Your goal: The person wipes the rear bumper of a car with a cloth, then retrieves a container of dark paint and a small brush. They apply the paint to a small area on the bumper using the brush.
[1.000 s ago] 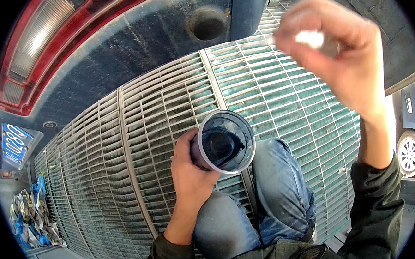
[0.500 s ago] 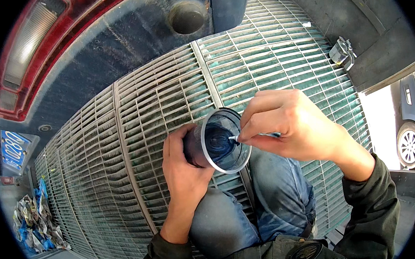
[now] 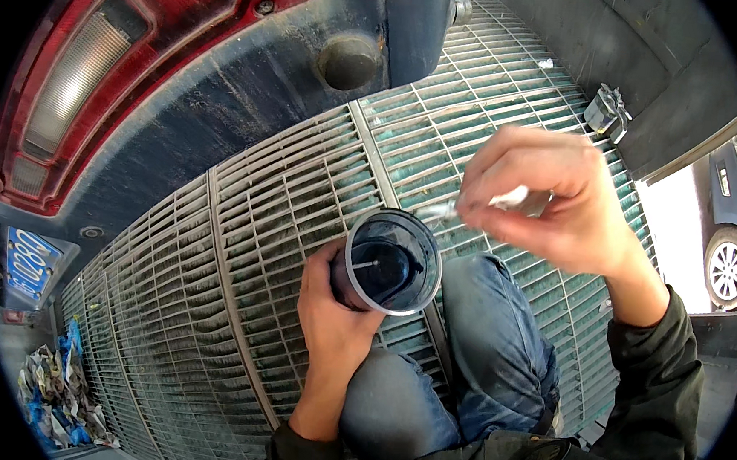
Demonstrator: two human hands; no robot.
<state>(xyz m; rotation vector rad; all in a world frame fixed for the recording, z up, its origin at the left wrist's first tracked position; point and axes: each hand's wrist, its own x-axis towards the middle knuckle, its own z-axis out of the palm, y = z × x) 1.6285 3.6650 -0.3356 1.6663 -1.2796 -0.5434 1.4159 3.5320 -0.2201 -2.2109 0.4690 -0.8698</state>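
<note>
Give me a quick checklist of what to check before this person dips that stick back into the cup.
1. Cup held firmly: ok. The left hand wraps around the dark cup from the side.
2. Cup upright: cannot tell; its mouth tilts toward the camera.
3. Cup mouth unobstructed: ok, the rim is fully open, with dark liquid inside.
4. Stick gripped: ok. The right hand pinches a thin pale stick, though motion blurs it.
5. Stick lined up: not ok yet; its tip sits above and to the right of the rim.
6. Footing: ok, the knees are bent over the metal grating, beside the red vehicle.
</note>
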